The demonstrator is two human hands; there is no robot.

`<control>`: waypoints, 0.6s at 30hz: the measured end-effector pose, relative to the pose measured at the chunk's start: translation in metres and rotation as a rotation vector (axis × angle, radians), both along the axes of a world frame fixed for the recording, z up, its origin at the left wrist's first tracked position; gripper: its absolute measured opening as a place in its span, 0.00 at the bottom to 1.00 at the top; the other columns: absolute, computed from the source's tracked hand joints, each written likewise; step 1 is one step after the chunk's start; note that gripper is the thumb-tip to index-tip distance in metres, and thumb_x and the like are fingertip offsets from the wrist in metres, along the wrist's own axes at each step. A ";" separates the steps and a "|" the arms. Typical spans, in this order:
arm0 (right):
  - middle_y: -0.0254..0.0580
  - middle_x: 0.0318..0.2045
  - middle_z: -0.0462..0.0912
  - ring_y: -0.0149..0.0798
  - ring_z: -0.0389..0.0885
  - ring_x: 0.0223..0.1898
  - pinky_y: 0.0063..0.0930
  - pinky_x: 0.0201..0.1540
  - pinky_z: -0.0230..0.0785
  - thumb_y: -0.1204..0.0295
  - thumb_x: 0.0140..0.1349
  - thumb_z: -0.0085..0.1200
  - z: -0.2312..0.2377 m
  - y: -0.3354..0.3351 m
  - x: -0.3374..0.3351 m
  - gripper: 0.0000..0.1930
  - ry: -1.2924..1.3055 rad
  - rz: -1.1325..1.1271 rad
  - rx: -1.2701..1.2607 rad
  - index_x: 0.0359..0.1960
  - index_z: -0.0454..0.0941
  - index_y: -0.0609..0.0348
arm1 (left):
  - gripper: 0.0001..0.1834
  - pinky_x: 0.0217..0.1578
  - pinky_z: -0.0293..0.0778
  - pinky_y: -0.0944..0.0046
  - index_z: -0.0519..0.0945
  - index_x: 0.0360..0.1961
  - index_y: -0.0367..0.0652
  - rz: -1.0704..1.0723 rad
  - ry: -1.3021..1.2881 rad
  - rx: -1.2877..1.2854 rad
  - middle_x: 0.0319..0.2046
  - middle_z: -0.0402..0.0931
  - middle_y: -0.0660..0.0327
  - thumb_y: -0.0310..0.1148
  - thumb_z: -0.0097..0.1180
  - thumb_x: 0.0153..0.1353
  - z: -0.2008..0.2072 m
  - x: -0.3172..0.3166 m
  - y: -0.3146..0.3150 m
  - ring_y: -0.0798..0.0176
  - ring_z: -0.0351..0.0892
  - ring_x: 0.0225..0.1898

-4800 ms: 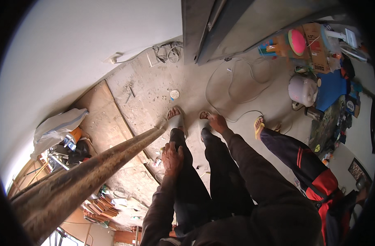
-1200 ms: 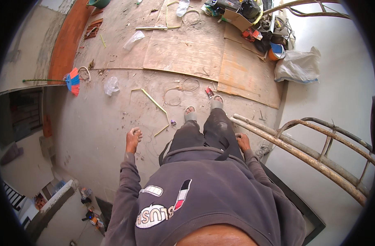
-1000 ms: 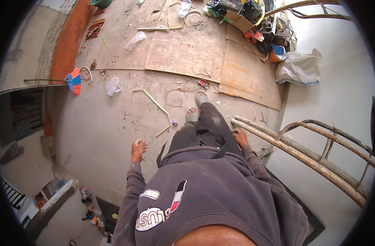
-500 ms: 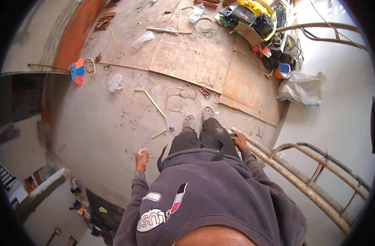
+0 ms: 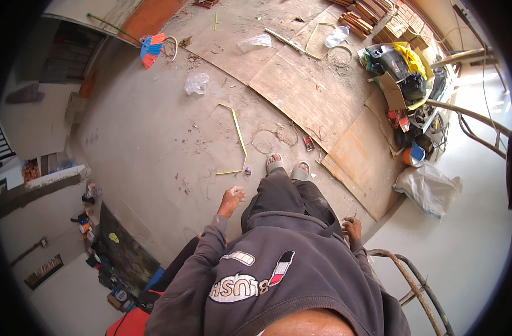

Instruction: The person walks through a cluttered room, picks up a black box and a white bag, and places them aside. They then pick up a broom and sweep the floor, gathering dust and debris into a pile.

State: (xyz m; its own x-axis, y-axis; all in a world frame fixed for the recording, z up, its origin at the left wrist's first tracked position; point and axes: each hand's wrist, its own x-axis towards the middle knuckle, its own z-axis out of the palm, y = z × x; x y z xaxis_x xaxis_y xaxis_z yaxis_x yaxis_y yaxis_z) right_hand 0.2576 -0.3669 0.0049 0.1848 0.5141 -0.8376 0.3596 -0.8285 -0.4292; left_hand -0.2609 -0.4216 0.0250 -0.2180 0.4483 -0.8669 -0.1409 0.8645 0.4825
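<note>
Where left grip (image 5: pixel 232 200) hangs: half-curled, contents unclear.
Right grip (image 5: pixel 352 228): half-curled, hold unclear.
Metal frame (image 5: pixel 408 276): rightward, near right grip.

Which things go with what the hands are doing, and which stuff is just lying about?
With the hands, probably:
- left hand, loosely curled, nothing visible in it
- right hand, nothing clearly held
- rusty metal frame, near the right arm

Seemingly just about:
- red-and-blue broom
- plastic bottle
- bent yellow strip
- red packet
- white sack

Bold lettering (image 5: pixel 239 288) on grey sweatshirt (image 5: pixel 320 280)
</note>
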 end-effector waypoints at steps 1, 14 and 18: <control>0.47 0.25 0.78 0.36 0.75 0.18 0.24 0.19 0.70 0.76 0.49 0.46 0.003 0.002 0.000 0.17 0.010 0.009 0.001 0.42 0.74 0.70 | 0.20 0.35 0.75 0.65 0.71 0.49 0.35 -0.001 0.001 0.017 0.36 0.78 0.54 0.37 0.53 0.59 -0.002 -0.006 -0.001 0.63 0.79 0.34; 0.55 0.32 0.81 0.48 0.80 0.35 0.35 0.39 0.69 0.60 0.52 0.52 0.025 0.071 -0.099 0.18 -0.079 0.632 0.536 0.37 0.77 0.62 | 0.20 0.37 0.75 0.63 0.71 0.50 0.34 0.225 0.186 -0.122 0.37 0.77 0.53 0.36 0.51 0.60 0.020 -0.106 -0.081 0.59 0.78 0.36; 0.55 0.31 0.80 0.50 0.80 0.36 0.35 0.39 0.69 0.59 0.52 0.53 -0.022 0.083 -0.089 0.18 -0.162 0.712 0.384 0.36 0.78 0.61 | 0.19 0.36 0.75 0.63 0.71 0.49 0.35 0.319 0.177 -0.116 0.37 0.77 0.53 0.35 0.51 0.60 0.028 -0.102 -0.093 0.59 0.79 0.36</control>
